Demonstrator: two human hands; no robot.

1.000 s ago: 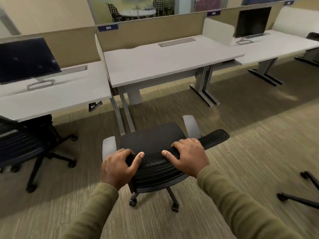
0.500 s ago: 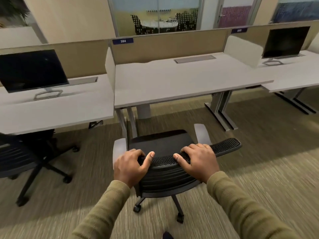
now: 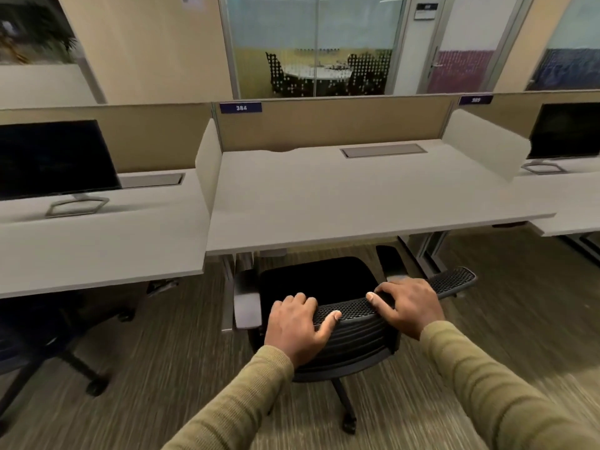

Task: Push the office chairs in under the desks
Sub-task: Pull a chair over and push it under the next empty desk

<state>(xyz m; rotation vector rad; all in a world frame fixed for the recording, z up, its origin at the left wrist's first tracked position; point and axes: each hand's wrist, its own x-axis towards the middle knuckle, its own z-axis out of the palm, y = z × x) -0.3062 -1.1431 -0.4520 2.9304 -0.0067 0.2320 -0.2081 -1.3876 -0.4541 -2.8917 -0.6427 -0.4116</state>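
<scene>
The black office chair [image 3: 324,284] I hold sits at 6 o'clock from the middle tabletop [image 3: 357,203], its seat front right at the tabletop's near edge and its two grey armrests just below that edge. My left hand [image 3: 297,329] is curled over the top of the mesh backrest, fingers over the front, thumb lying along the rim. My right hand [image 3: 410,306] grips the same rim further toward 3 o'clock, fingers wrapped over it. Both of my sleeves are olive green. Below the backrest I see the chair's stem and one caster on the carpet [image 3: 503,319].

I count three tabletops in a row. The middle one carries no monitor, only a grey cable hatch [image 3: 383,151] at its 12 o'clock side. The tabletop at 9 o'clock [image 3: 97,245] holds one dark monitor [image 3: 52,157] on a wire stand; the one at 3 o'clock, partly cut off, holds a second monitor [image 3: 566,131]. Two white side screens separate the three.

A second black chair [image 3: 39,345] stands at 8 o'clock, partly under the left tabletop, blurred. On the tan back partition I count two blue number tags; the nearer one [image 3: 241,107] reads 384. Beyond it is a glass-walled room with a round table.
</scene>
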